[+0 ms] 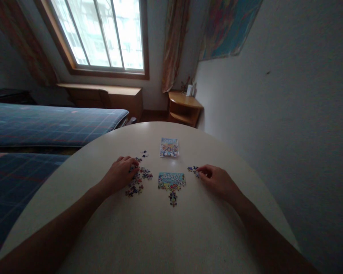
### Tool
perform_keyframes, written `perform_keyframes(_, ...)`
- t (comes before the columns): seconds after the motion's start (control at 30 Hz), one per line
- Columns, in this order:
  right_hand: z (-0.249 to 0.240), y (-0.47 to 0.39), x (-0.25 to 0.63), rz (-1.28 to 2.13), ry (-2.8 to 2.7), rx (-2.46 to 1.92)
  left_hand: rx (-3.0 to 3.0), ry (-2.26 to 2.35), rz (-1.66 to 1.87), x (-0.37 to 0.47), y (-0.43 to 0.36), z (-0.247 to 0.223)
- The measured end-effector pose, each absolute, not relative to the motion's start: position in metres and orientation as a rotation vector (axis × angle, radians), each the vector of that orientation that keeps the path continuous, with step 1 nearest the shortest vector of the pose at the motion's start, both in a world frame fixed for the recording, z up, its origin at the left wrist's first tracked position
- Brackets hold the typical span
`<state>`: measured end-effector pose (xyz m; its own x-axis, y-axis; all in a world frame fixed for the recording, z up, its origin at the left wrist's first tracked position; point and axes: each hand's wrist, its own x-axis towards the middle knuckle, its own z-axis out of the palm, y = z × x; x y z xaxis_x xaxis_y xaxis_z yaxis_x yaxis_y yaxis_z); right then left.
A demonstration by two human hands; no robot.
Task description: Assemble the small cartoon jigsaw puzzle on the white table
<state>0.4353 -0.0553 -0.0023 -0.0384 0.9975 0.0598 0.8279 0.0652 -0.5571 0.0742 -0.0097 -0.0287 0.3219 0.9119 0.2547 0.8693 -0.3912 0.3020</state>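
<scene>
A partly assembled jigsaw puzzle (171,180) lies on the white table, with a blue lettered top and a narrow strip of joined pieces jutting from its lower edge. Left of it, my left hand (121,173) rests on a loose pile of jigsaw pieces (146,173), its fingers curved and thumb apart from the index finger. My right hand (216,181) is at a smaller group of pieces (191,168) on the right. Its thumb and index finger pinch at a jigsaw piece (197,174), partly hidden by the fingertips.
Behind the puzzle lies a colourful printed packet (169,147). The round table (171,243) has a wall (263,125) to its right and a plaid mattress (51,125) to its left. A corner shelf (185,101) and a desk (122,91) stand beyond, below the window.
</scene>
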Motion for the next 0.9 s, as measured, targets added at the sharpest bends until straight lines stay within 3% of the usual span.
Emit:
perform_keyframes(0.33, 0.002, -0.060, 0.432, 0.588, -2.010, -1.787, 2.343, 1.650, 0.753, 0.078, -0.013, -0.022)
perform_keyframes(0.63, 0.018, -0.071, 0.423, 0.464, -2.181, -1.894, 1.782, 1.251, 1.003, 0.104, -0.033, -0.003)
perform_keyframes(0.9, -0.001, -0.093, 0.368, 0.359, -2.280, -1.408, 1.760, 1.028, 0.886, 0.121, -0.048, -0.011)
